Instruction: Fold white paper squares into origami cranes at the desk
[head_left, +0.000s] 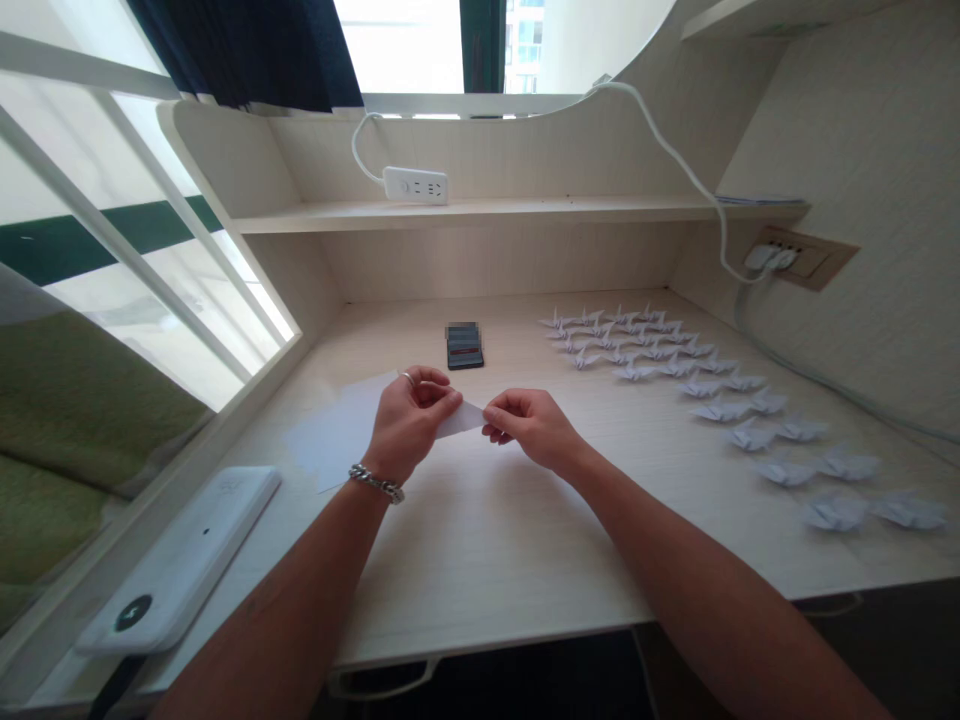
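Note:
A small folded piece of white paper [463, 420] is held up between both hands over the middle of the desk. My left hand [412, 412] pinches its left part between thumb and fingers, covering much of it. At its pointed right end, my right hand [529, 425] grips the tip between thumb and forefinger. Flat on the desk, partly behind my left hand and wrist, lie white paper sheets [330, 430]. Rows of white folded paper cranes [656, 350] stand on the desk to the right of my right hand.
A dark phone-like object [465, 346] lies behind my hands. At the left front is a white power bank [187, 560] with a dark cable. A power strip [415, 186] sits on the shelf [510, 211]. A white cord [675, 155] runs down to the wall socket [806, 258].

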